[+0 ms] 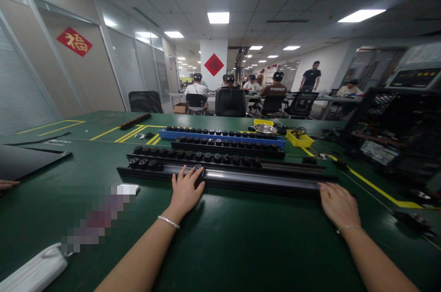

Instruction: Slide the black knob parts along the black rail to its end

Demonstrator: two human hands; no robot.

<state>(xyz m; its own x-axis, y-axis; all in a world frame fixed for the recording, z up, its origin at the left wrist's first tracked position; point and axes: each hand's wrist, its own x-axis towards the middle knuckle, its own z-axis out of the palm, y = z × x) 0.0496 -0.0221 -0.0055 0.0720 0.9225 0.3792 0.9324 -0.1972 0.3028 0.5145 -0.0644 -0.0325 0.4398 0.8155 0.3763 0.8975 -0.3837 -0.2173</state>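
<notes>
Black rail (241,179) — left hand (186,191) and right hand (339,204) rest flat, open, upon it.

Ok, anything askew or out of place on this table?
Only a dark bar at far left, slanted across the yellow lines; the long rails lie parallel. The left hand and right hand rest on the nearest rail.

I work in an open-plan office fitted out as an assembly workshop. Evidence: my bench is a dark green mat (241,246) marked with yellow tape lines (375,188). It carries long black metal rails (241,177) and shallow yellow plastic bins (299,139). Overhead are flat ceiling panel lights (218,17). Beyond are black office chairs (230,102), glass partition walls (127,62) and seated people (196,87) at tables.
</notes>
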